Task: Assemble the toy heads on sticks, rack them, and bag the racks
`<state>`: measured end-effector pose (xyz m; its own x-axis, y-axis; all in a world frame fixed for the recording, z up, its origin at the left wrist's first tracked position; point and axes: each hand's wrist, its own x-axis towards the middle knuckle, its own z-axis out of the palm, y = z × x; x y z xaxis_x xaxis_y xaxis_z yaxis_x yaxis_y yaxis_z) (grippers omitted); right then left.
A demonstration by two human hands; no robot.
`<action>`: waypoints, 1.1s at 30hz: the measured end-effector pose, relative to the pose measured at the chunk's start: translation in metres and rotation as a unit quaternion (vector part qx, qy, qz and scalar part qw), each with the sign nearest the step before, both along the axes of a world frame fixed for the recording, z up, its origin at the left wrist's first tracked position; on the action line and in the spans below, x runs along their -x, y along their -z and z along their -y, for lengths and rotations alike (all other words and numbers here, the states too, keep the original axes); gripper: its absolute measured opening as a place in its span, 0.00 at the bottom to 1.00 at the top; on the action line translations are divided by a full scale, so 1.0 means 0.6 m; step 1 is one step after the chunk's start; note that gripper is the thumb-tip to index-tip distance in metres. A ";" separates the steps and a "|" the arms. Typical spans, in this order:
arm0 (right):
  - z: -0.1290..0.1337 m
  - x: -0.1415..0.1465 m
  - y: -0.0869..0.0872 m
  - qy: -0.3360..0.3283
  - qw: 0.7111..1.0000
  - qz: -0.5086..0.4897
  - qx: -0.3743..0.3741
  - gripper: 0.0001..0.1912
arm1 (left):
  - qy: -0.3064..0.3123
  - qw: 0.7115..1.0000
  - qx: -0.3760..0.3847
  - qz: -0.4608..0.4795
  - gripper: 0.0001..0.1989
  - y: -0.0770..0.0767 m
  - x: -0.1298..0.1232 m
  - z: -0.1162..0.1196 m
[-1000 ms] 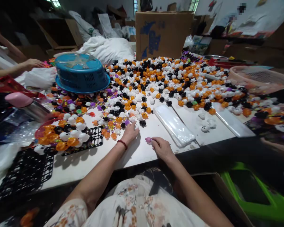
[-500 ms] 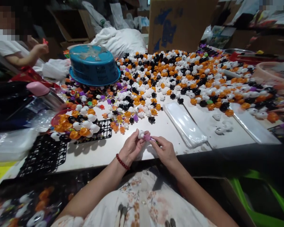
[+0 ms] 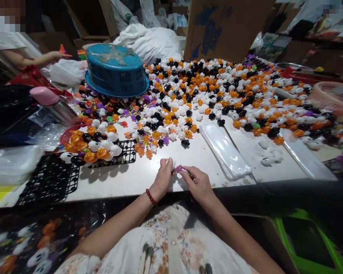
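Note:
Near the table's front edge, my left hand [image 3: 162, 180] pinches a small white plastic piece [image 3: 174, 165], mostly hidden behind the thumb and fingers. My right hand [image 3: 199, 183] grips a small purple plastic piece [image 3: 179, 168] with a bit of green at its lower end. The two pieces sit close together between my fingertips; whether they are joined I cannot tell. Beyond my hands spreads a large heap of pumpkin, ghost and black plastic figures [image 3: 200, 82]. A stack of clear plastic bags [image 3: 225, 152] lies to the right of my right hand.
An upturned blue basket [image 3: 116, 74] stands at the back left. Black grid trays [image 3: 50, 179] and a red bowl [image 3: 65, 137] heaped with figures lie at left, near a pink-lidded flask [image 3: 45, 97]. A cardboard box [image 3: 228, 30] rises behind. A co-worker's arm [image 3: 42, 60] reaches in at far left.
My left hand has turned, its fingers now closed more around the white piece, which shows less. The co-worker's hand at left has lowered. The view has shifted slightly.

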<state>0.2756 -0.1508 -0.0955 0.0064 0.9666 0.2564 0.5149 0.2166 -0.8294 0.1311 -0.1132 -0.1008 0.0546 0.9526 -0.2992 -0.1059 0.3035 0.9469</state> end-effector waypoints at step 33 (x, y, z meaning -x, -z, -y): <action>-0.251 0.042 0.005 -0.075 0.928 0.365 -0.023 0.23 | 0.008 0.994 -0.007 0.112 0.18 0.005 0.042 -0.052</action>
